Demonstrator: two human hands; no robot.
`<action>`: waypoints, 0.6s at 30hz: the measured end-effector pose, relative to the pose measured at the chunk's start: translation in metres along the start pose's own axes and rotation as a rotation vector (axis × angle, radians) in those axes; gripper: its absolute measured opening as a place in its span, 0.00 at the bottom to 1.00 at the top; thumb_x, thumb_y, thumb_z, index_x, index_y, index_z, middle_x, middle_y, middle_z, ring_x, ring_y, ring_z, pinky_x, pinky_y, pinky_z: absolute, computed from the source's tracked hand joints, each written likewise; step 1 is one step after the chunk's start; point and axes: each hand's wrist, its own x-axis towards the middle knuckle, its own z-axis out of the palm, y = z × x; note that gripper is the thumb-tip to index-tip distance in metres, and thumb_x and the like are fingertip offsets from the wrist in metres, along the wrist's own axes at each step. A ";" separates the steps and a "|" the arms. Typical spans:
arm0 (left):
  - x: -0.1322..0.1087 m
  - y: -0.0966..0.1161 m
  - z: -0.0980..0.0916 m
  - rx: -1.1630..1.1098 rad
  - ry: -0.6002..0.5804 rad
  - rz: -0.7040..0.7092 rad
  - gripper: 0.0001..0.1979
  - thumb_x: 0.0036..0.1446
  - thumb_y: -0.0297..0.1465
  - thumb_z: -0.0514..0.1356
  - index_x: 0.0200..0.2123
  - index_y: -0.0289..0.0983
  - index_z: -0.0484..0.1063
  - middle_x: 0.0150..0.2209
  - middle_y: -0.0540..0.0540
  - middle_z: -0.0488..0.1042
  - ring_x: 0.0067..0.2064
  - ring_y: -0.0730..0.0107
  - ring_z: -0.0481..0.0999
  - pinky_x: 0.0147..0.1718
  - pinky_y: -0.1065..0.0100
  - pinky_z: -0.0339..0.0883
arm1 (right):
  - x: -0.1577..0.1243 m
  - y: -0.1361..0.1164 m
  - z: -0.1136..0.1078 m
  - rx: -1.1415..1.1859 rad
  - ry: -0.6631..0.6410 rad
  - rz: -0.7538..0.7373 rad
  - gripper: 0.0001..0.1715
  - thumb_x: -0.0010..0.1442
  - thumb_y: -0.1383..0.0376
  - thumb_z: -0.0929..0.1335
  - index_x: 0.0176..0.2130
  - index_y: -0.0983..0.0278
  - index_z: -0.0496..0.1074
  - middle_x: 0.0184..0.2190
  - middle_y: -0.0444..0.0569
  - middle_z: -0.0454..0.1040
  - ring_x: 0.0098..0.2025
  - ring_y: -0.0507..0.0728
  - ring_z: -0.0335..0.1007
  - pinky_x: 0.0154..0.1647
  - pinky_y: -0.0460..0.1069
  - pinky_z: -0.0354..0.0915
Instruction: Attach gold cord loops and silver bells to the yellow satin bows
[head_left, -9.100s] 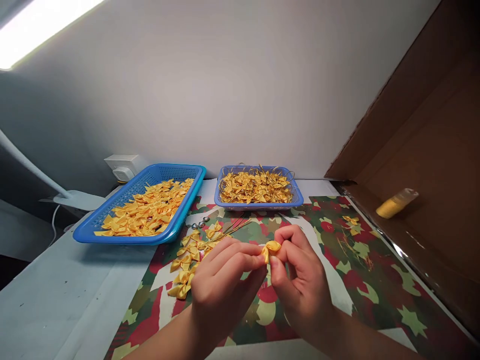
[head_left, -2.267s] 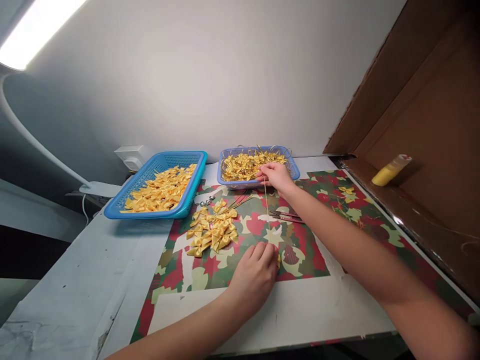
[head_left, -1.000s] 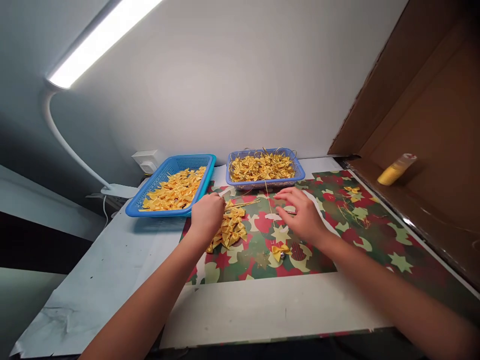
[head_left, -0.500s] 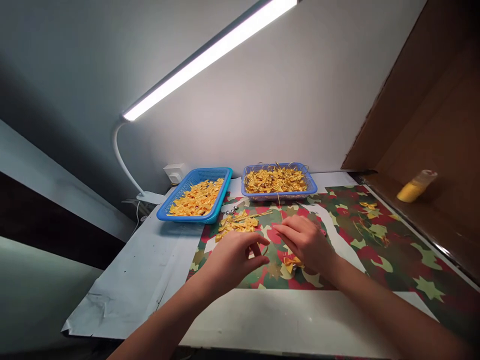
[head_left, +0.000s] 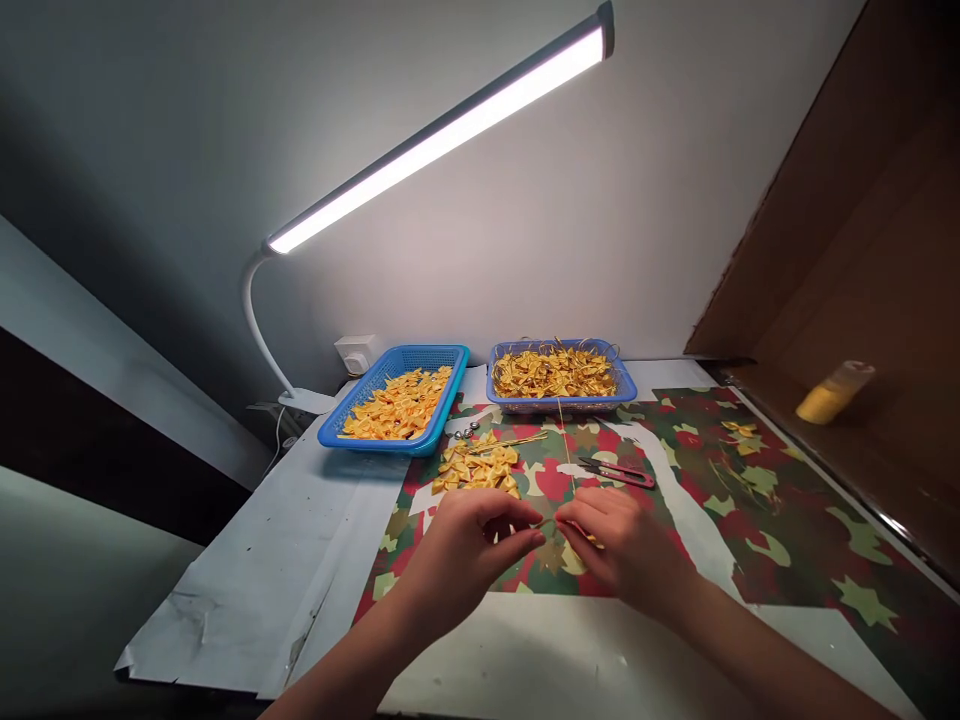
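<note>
My left hand (head_left: 466, 555) is closed in a pinch, its fingertips on a thin gold cord (head_left: 548, 521). Facing it, my right hand (head_left: 634, 545) pinches the same cord a short way to the right. A strand runs from near my right fingers up to the purple-blue basket (head_left: 562, 404), which holds gold bows with cord loops. Part of a yellow bow shows under my right hand, mostly covered. Several yellow ribbon bows (head_left: 480, 466) lie in a pile beyond my left hand. Past my right hand rest thread snips (head_left: 619, 473) with a reddish handle.
A blue basket (head_left: 330, 432) full of yellow bows stands at the back left. Small metal bells (head_left: 466, 431) lie in front of it. A lit lamp (head_left: 442, 140) reaches over the table. At right are loose bows (head_left: 739, 430), cardboard (head_left: 810, 230) and a bottle of yellow contents (head_left: 832, 393).
My right hand has come down toward me, uncovering the snips. The fingertips of both hands now nearly meet at the cord. The view has shifted slightly, showing the lamp's end.
</note>
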 end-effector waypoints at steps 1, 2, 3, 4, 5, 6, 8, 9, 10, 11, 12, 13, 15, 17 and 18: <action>-0.001 0.001 -0.001 0.000 0.006 -0.002 0.05 0.53 0.32 0.66 0.32 0.37 0.81 0.26 0.49 0.79 0.26 0.75 0.66 0.25 0.73 0.59 | 0.000 0.000 0.000 -0.008 -0.013 0.010 0.11 0.65 0.69 0.62 0.32 0.63 0.71 0.26 0.47 0.73 0.28 0.56 0.69 0.29 0.50 0.59; -0.003 0.001 -0.001 -0.001 0.009 -0.001 0.05 0.53 0.32 0.66 0.32 0.37 0.81 0.26 0.50 0.79 0.26 0.75 0.67 0.26 0.73 0.59 | 0.000 -0.001 -0.001 -0.007 -0.024 0.024 0.10 0.64 0.69 0.62 0.32 0.63 0.71 0.26 0.48 0.74 0.28 0.56 0.69 0.30 0.50 0.60; -0.004 0.001 -0.001 0.000 0.013 0.005 0.05 0.54 0.32 0.66 0.33 0.37 0.81 0.26 0.50 0.79 0.26 0.75 0.67 0.26 0.73 0.60 | 0.000 -0.002 -0.002 0.013 -0.034 0.040 0.09 0.64 0.69 0.63 0.34 0.63 0.71 0.28 0.48 0.74 0.29 0.57 0.70 0.31 0.50 0.61; -0.005 0.000 -0.002 0.003 0.018 0.012 0.05 0.54 0.33 0.65 0.33 0.38 0.81 0.27 0.50 0.79 0.26 0.74 0.68 0.26 0.73 0.60 | 0.000 -0.004 -0.004 0.049 -0.043 0.060 0.08 0.64 0.68 0.63 0.36 0.63 0.71 0.30 0.48 0.75 0.31 0.57 0.71 0.32 0.50 0.62; -0.006 -0.001 -0.002 0.006 0.024 0.023 0.06 0.54 0.33 0.65 0.33 0.38 0.81 0.27 0.50 0.79 0.26 0.74 0.68 0.26 0.73 0.61 | 0.000 -0.006 -0.005 0.093 -0.046 0.083 0.07 0.64 0.67 0.63 0.38 0.62 0.70 0.30 0.48 0.75 0.32 0.56 0.71 0.33 0.50 0.62; -0.006 -0.002 -0.002 0.011 0.029 0.032 0.06 0.55 0.33 0.65 0.33 0.39 0.81 0.27 0.50 0.79 0.27 0.74 0.69 0.26 0.73 0.61 | 0.000 -0.008 -0.007 0.129 -0.040 0.108 0.06 0.65 0.66 0.62 0.39 0.62 0.69 0.30 0.47 0.74 0.31 0.56 0.71 0.32 0.49 0.63; -0.007 -0.005 -0.001 0.022 0.032 0.053 0.06 0.56 0.34 0.64 0.34 0.39 0.81 0.28 0.50 0.79 0.27 0.73 0.71 0.27 0.73 0.62 | -0.001 -0.010 -0.008 0.136 0.019 0.153 0.06 0.65 0.64 0.63 0.36 0.62 0.66 0.25 0.44 0.70 0.26 0.54 0.67 0.28 0.48 0.61; -0.007 -0.005 -0.001 0.027 0.031 0.063 0.07 0.56 0.34 0.64 0.35 0.40 0.81 0.28 0.50 0.80 0.27 0.73 0.71 0.27 0.73 0.62 | -0.001 -0.010 -0.008 0.109 0.062 0.164 0.07 0.64 0.62 0.64 0.34 0.62 0.64 0.23 0.43 0.67 0.24 0.53 0.63 0.25 0.47 0.59; -0.006 -0.006 0.000 0.034 0.030 0.073 0.07 0.56 0.35 0.64 0.35 0.40 0.81 0.28 0.50 0.80 0.27 0.73 0.71 0.26 0.73 0.63 | -0.002 -0.010 -0.008 0.080 0.097 0.166 0.10 0.63 0.60 0.65 0.33 0.62 0.62 0.22 0.42 0.65 0.22 0.52 0.60 0.23 0.47 0.56; -0.006 -0.006 0.001 0.042 0.028 0.083 0.07 0.56 0.35 0.64 0.35 0.40 0.81 0.28 0.50 0.80 0.27 0.73 0.71 0.26 0.73 0.63 | -0.002 -0.009 -0.007 0.060 0.112 0.160 0.12 0.62 0.58 0.66 0.33 0.62 0.61 0.21 0.41 0.64 0.21 0.52 0.59 0.22 0.47 0.55; -0.005 -0.005 0.002 0.047 0.029 0.093 0.07 0.56 0.35 0.64 0.34 0.40 0.81 0.28 0.50 0.80 0.26 0.74 0.71 0.26 0.73 0.63 | -0.003 -0.008 -0.005 0.056 0.103 0.148 0.13 0.61 0.57 0.68 0.34 0.62 0.62 0.22 0.41 0.64 0.21 0.52 0.59 0.21 0.47 0.55; -0.005 -0.004 0.002 0.051 0.032 0.102 0.07 0.56 0.35 0.64 0.34 0.39 0.81 0.28 0.50 0.81 0.26 0.74 0.71 0.26 0.74 0.63 | -0.003 -0.007 -0.004 0.068 0.078 0.133 0.12 0.61 0.58 0.68 0.36 0.62 0.63 0.22 0.41 0.66 0.22 0.52 0.61 0.22 0.46 0.56; -0.004 -0.004 0.004 0.054 0.036 0.123 0.06 0.56 0.35 0.64 0.33 0.39 0.81 0.28 0.50 0.81 0.25 0.74 0.71 0.25 0.74 0.63 | -0.004 -0.005 -0.002 0.112 0.011 0.111 0.07 0.63 0.62 0.67 0.37 0.63 0.66 0.24 0.43 0.70 0.24 0.52 0.65 0.26 0.46 0.59; -0.002 -0.004 0.005 0.061 0.041 0.144 0.06 0.57 0.34 0.64 0.34 0.39 0.81 0.28 0.50 0.81 0.25 0.74 0.71 0.25 0.74 0.63 | -0.003 -0.003 -0.002 0.153 -0.021 0.106 0.05 0.64 0.67 0.64 0.34 0.63 0.68 0.26 0.45 0.73 0.27 0.52 0.68 0.28 0.46 0.61; -0.002 -0.005 0.005 0.073 0.042 0.154 0.06 0.57 0.34 0.64 0.34 0.40 0.81 0.28 0.50 0.81 0.25 0.74 0.72 0.24 0.74 0.63 | -0.003 -0.001 -0.004 0.167 -0.025 0.110 0.07 0.64 0.69 0.63 0.33 0.63 0.68 0.26 0.45 0.74 0.28 0.52 0.68 0.29 0.46 0.61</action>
